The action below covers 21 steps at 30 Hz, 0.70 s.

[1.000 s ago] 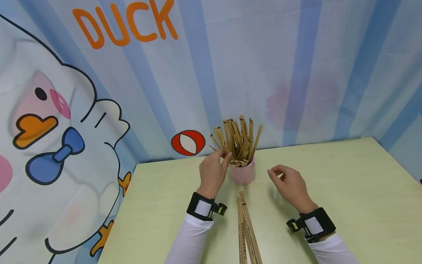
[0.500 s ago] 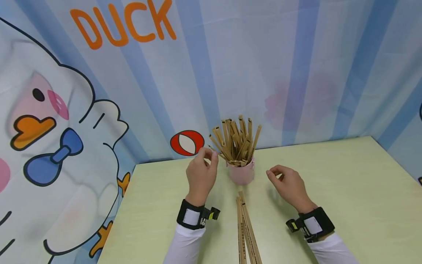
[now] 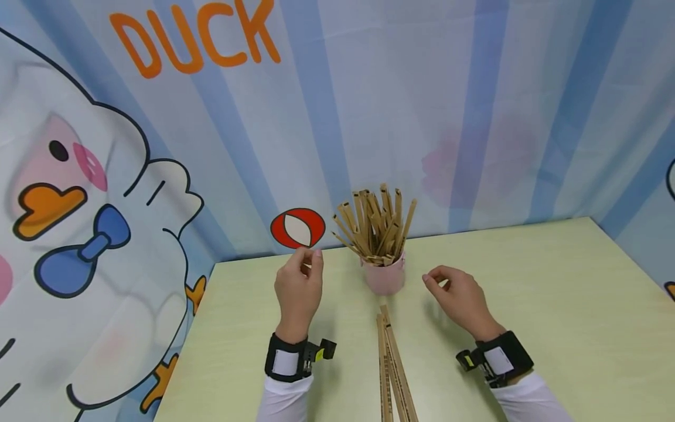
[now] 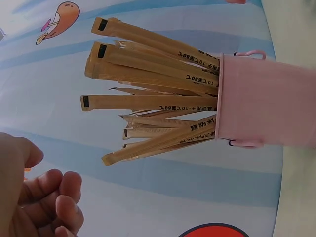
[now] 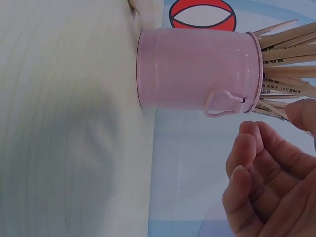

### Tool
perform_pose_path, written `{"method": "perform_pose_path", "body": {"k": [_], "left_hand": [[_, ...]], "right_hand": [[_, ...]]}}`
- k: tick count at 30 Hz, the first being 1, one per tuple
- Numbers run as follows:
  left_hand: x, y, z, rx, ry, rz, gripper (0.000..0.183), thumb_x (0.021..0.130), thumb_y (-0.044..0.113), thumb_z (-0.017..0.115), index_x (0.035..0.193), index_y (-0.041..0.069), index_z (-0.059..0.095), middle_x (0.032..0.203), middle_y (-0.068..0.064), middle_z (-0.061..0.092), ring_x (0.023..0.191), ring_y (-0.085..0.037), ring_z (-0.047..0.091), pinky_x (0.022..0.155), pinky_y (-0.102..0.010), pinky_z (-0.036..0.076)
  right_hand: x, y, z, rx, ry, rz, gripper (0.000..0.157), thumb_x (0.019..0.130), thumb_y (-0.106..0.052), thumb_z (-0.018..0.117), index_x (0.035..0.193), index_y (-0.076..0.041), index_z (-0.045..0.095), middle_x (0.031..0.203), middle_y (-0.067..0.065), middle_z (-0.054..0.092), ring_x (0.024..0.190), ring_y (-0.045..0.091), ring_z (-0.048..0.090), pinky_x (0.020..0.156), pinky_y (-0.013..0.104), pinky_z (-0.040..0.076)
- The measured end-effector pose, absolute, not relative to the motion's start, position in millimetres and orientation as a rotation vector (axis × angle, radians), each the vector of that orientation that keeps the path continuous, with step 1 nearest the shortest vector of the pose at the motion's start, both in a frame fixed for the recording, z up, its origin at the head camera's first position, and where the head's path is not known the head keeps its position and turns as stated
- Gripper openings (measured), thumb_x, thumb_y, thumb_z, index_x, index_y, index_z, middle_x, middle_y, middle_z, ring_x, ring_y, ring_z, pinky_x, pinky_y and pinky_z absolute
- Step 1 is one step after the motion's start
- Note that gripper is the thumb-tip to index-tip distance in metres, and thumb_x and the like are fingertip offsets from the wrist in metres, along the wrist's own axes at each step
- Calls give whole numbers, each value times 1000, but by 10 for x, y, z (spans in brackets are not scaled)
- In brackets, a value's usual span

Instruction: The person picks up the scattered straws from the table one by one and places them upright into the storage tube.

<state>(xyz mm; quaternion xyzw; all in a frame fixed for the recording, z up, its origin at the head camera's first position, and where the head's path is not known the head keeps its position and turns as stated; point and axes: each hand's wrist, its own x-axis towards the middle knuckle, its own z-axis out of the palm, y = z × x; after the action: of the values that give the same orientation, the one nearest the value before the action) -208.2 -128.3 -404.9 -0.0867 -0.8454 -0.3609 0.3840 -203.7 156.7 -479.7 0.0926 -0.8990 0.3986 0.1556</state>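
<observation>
A pink bucket [image 3: 385,279] with small side handles stands upright near the back of the table. Paper-wrapped straws [image 3: 375,225] fan out of its top, printing visible on their sleeves in the left wrist view. To the left of the bucket hovers my left hand [image 3: 298,296], fingers loosely curled, thumb apart, holding nothing. My right hand [image 3: 464,302] is over the table on the bucket's right, also loosely curled and bare. Between the forearms, several more wrapped straws [image 3: 395,369] lie lengthwise in front of the bucket, their near ends cut off by the frame.
The pale yellow table [image 3: 554,305] meets a blue striped backdrop [image 3: 390,105] just behind the bucket. A large printed duck [image 3: 121,281] covers the left of that cloth. Each wrist wears a black strap with a small camera [image 3: 328,349].
My left hand has drawn away from the straws in the bucket, moving left, with nothing in its fingers. The right hand has stayed nearly still. The bucket and straws look unmoved.
</observation>
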Motion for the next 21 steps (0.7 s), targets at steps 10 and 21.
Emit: {"method": "perform_pose_path", "body": {"k": [10,21], "left_hand": [[-2066,-1327,-4072,-210,-2159,-919,30,94,31,51,78,10,63,67,-1,60,57,-11,47,51,-30,41],[-2063,-1315,-4085,-225,-2182,-942,35,96,37,46,75,12,61,65,3,59,56,-10,48,51,-29,42]], "right_hand": [[-1847,1197,-4912,519,-2980,910,25,83,-36,65,66,-19,57,58,-9,50,51,8,44,47,27,36],[-1652,860,-5109,573,-3039,673,34,78,-35,66,57,-18,46,50,-8,42,46,9,41,41,29,32]]}}
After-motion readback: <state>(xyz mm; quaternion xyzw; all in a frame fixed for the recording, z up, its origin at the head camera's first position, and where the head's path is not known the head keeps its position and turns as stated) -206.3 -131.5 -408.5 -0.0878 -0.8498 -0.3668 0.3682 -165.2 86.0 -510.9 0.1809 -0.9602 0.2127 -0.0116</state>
